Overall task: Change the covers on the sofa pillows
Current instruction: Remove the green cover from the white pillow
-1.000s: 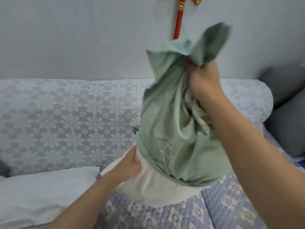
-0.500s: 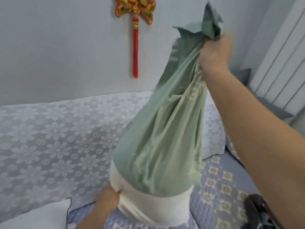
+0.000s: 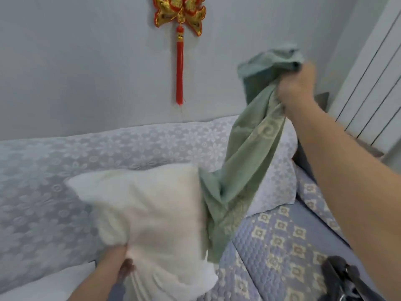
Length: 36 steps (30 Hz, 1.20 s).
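The sage-green patterned fabric cover (image 3: 245, 161) has come clear of the plump white pillow insert (image 3: 152, 216), which half a second ago it still sheathed; the right hand (image 3: 297, 88) clenches its bunched top, held high to the right of the insert; the left hand (image 3: 117, 266) grips the insert's lower corner, above the lilac quilted sofa (image 3: 277, 240); stripping looks finished, so a fresh cover probably comes next.

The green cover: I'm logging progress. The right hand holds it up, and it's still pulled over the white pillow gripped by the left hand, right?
Not quite. The head view shows the green cover fully off the white pillow, hanging beside it. The right hand does hold it up; the left hand grips the pillow.
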Each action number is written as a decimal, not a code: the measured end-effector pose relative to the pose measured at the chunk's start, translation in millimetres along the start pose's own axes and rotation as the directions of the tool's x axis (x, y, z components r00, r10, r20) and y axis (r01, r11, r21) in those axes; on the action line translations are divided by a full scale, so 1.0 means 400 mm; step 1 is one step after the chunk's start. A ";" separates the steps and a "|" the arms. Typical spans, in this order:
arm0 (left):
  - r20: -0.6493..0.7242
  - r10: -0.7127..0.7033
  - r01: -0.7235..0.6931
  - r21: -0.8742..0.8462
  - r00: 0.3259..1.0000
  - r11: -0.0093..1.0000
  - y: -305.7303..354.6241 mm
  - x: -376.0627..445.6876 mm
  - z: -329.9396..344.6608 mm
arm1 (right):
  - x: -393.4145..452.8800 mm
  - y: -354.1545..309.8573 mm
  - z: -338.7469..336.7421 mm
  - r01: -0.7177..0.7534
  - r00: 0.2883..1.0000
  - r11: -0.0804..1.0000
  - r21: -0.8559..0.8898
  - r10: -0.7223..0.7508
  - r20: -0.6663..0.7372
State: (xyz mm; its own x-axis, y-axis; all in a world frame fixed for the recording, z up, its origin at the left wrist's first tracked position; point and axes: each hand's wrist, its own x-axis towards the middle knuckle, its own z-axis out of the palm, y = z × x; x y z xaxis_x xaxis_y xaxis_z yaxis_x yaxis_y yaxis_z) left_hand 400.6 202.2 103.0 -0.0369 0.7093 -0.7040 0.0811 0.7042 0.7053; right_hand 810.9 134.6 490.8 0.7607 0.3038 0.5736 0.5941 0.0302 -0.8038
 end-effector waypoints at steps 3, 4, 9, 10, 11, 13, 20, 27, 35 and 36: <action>0.088 0.032 -0.035 0.025 0.996 0.999 0.057 -0.036 0.033 | -0.020 0.026 -0.024 -0.007 0.968 1.000 0.012 0.010 -0.249; 0.116 0.061 -0.065 0.028 0.991 0.998 0.063 -0.040 0.053 | -0.044 0.033 -0.031 -0.005 0.979 0.999 -0.033 -0.002 -0.203; 0.164 0.053 -0.055 0.012 0.985 0.998 0.067 -0.042 0.116 | -0.140 0.246 -0.076 0.048 0.964 0.800 -0.598 0.121 0.239; 0.146 0.029 -0.033 0.026 0.989 0.999 0.065 -0.022 0.112 | -0.146 0.270 -0.118 0.014 0.989 0.804 -0.595 0.076 0.126; 0.113 0.011 -0.018 0.060 0.994 0.998 0.064 -0.004 0.099 | -0.152 0.272 -0.154 -0.003 0.999 0.830 -0.557 0.022 0.028; 0.072 0.020 -0.031 0.155 0.997 0.987 0.068 0.003 0.098 | -0.153 0.255 -0.226 0.026 1.000 0.832 -0.554 -0.014 0.026; 0.305 0.071 -0.216 0.473 0.950 0.854 -0.059 -0.118 0.290 | -0.189 0.380 -0.541 -0.157 0.914 0.342 -0.926 0.405 -0.005; 0.538 -0.155 -0.219 0.567 0.829 0.794 -0.251 -0.281 0.552 | -0.257 0.579 -0.825 -0.496 0.851 0.756 -0.427 0.326 -0.412; 0.455 -0.229 -0.078 0.562 0.860 0.823 -0.407 -0.368 0.670 | -0.465 0.912 -0.968 -0.464 0.775 0.495 -0.735 0.629 -0.065; 0.429 -0.234 -0.054 0.561 0.872 0.826 -0.424 -0.373 0.651 | -0.514 0.969 -0.959 -0.386 0.548 0.299 -0.873 0.835 0.043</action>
State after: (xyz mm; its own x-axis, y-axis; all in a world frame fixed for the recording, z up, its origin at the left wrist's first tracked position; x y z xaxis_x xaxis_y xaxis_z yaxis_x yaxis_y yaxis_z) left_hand 651.7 -31.2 66.6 0.3762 0.4407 -0.8151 0.6274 0.5261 0.5740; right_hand 985.1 -281.6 121.8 0.9020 0.2332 -0.3635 0.1122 -0.9393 -0.3242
